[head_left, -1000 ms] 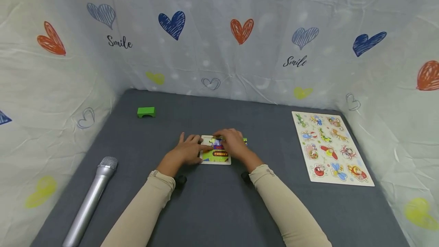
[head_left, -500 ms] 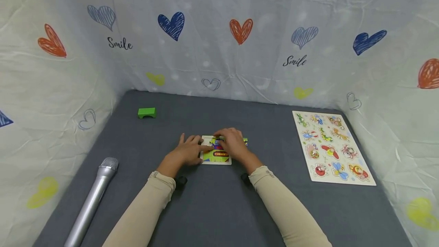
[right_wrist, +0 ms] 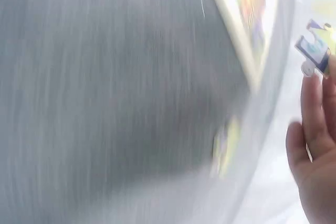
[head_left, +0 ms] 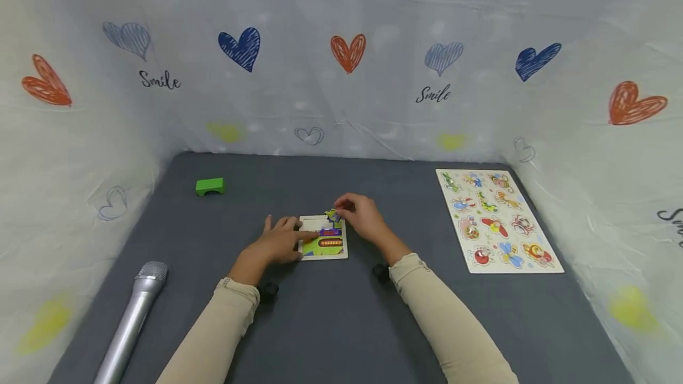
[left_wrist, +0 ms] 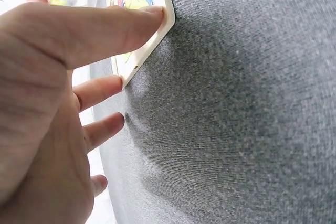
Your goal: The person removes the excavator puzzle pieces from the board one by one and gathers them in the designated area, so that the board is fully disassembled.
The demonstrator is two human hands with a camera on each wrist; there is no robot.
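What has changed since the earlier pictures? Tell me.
The right hand has drawn rightward from over the small puzzle, and now visibly pinches a puzzle piece raised in the air. The left hand still rests on the small puzzle's left side; the green block, microphone and animal board stayed put.

**Bimanual posture: left spread, right pinching**

The left forearm [head_left: 213, 328] and right forearm [head_left: 448, 316], both sleeved to the wrist, reach forward and converge. The left hand [head_left: 274, 245] lies palm down, its fingers [left_wrist: 105, 129] extended and parted; the thumb [left_wrist: 115, 29] is straight, held apart from them. The right hand [head_left: 365, 219] turns inward, thumb and fingertips meeting in a pinch; the right wrist view crops part of it.
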